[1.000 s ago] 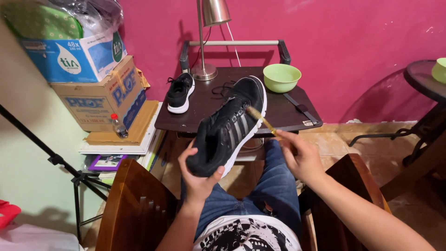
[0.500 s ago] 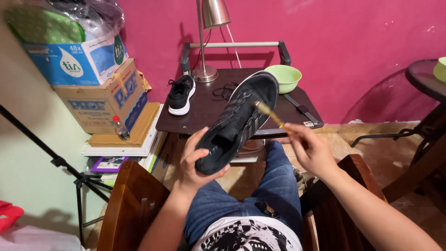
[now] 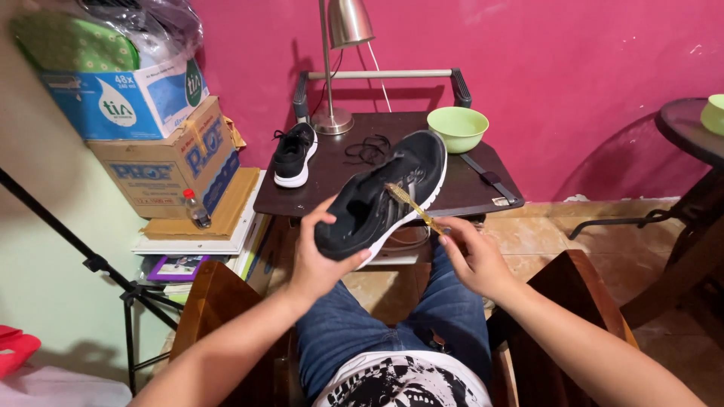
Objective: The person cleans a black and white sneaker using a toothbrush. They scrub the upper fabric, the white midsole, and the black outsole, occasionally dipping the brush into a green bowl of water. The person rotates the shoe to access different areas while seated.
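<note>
I see the black mesh sneaker with a white sole held up over my lap, tipped on its side, in front of the dark wooden side table. My left hand cups its heel end, fingers curled round the sole. My right hand pinches the thin yellow-handled brush, whose tip rests on the shoe's side. I judge the one-handed hold weak: a hard stroke could twist the sneaker loose. A wide swing might reach the pale green plastic bowl or the loose black lace behind.
</note>
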